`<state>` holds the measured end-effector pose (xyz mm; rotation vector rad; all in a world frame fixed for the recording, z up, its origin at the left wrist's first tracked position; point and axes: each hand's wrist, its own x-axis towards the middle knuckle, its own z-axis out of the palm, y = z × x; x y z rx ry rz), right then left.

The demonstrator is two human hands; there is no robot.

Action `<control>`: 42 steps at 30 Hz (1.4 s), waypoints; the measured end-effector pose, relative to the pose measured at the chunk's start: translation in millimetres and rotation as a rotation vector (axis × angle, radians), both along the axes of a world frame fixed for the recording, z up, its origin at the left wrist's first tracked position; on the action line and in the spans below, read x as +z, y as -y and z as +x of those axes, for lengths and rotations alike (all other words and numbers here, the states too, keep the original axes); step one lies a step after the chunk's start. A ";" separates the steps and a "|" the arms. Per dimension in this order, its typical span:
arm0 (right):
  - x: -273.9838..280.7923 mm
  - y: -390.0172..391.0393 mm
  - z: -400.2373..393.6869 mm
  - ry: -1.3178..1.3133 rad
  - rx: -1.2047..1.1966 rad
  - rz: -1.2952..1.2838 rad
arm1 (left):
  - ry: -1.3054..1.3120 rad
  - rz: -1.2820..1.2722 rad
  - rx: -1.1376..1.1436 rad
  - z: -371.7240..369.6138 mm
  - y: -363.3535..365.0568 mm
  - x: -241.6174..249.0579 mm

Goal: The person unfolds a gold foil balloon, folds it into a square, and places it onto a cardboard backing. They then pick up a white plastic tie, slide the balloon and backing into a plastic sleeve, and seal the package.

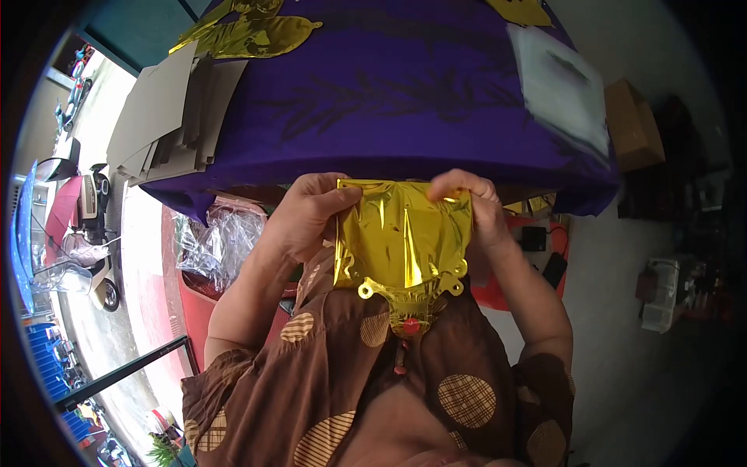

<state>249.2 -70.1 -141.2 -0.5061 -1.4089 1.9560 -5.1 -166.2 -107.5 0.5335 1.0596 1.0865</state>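
A shiny gold foil balloon (402, 233), flat and creased, hangs between my two hands in front of my chest. My left hand (305, 212) pinches its upper left corner, thumb lying over the front. At the upper right corner, my right hand (476, 204) grips the foil with fingers bent; its fingertips are slightly blurred. Small tabs with round holes stick out along the balloon's lower edge, and a narrow lower part with a red spot hangs at the bottom middle. The fingers behind the foil are hidden.
Ahead stands a table with a purple cloth (373, 86). On it lie grey cardboard sheets (167, 109), more gold foil balloons (264, 37) and a stack of clear plastic bags (564, 86). Crumpled clear plastic (222, 245) fills a red container at left. A cardboard box (634, 124) is at right.
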 end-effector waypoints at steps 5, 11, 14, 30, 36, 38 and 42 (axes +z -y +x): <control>21.8 5.8 -3.7 0.001 -0.087 -0.181 | 0.124 0.039 0.064 -8.4 -2.0 1.0; 27.1 -3.3 -4.2 0.380 -0.084 0.014 | 0.054 0.053 0.081 -8.0 -6.1 -1.1; 30.8 -3.8 -11.4 0.257 -0.133 -0.023 | 0.144 0.098 0.086 -9.5 -9.0 2.6; 64.6 -55.8 -28.3 0.208 -0.166 0.149 | 0.234 0.130 -0.004 -7.0 -30.8 31.8; 86.4 -50.8 -23.8 0.363 -0.562 0.710 | 0.144 0.221 0.130 -9.2 -45.6 47.6; 83.0 -46.1 -18.1 0.437 -0.609 1.144 | 0.121 0.242 0.174 -13.0 -51.5 50.1; 67.7 -22.1 -20.5 0.467 -0.528 1.646 | 0.060 0.232 0.141 -20.2 -59.5 57.4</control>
